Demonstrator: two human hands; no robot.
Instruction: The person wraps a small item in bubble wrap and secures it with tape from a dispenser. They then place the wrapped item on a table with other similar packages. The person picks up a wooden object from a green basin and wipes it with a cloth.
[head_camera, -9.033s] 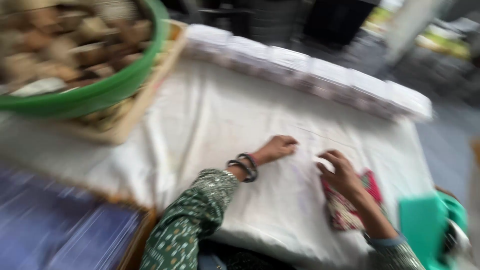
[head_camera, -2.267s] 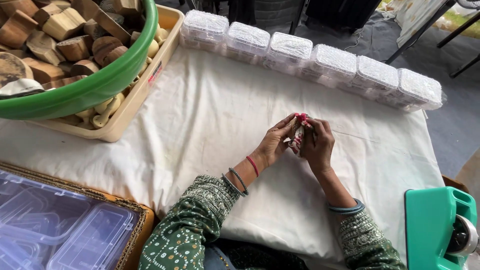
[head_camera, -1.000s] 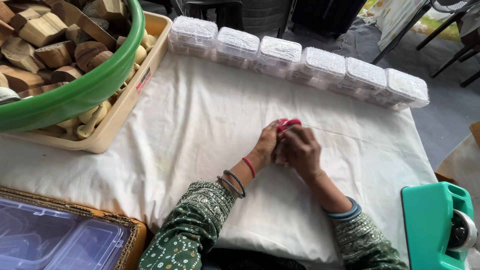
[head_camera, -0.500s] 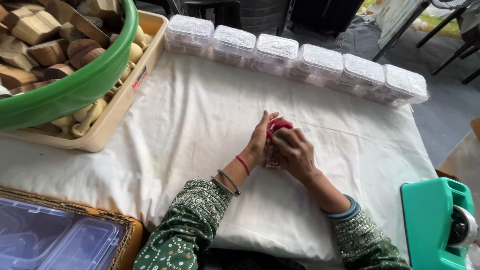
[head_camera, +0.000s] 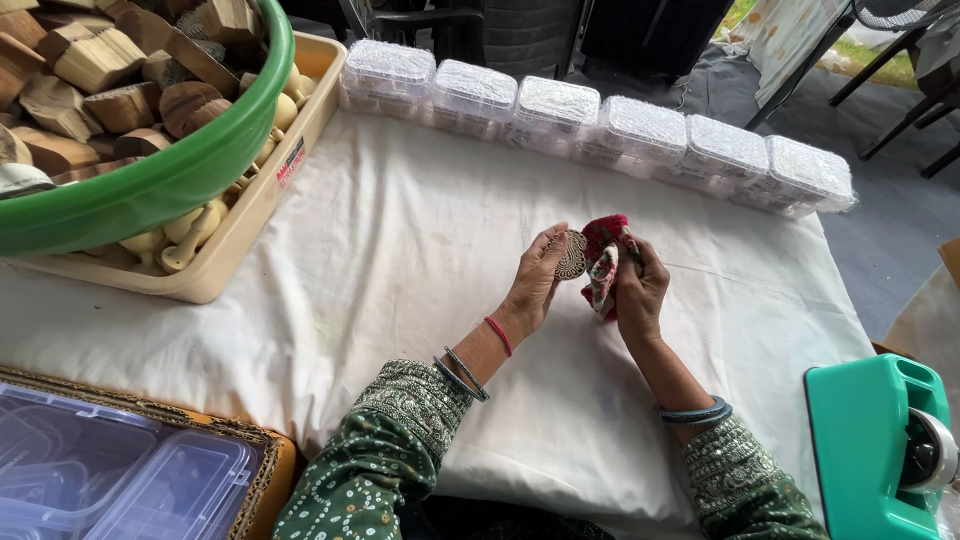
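Two hands raised together above middle of white-clothed surface (head_camera: 330, 270). Round carved wooden block (head_camera: 571, 254) gripped by left hand (head_camera: 537, 277), patterned face turned up. Red patterned cloth (head_camera: 606, 262) clutched in right hand (head_camera: 638, 290), pressed against block's edge. Six clear lidded boxes (head_camera: 600, 135) lined along far edge. Green tub (head_camera: 170, 185) of wooden pieces seen at left, set in beige tray (head_camera: 255, 205). Teal tape dispenser (head_camera: 875, 440) seen at right.
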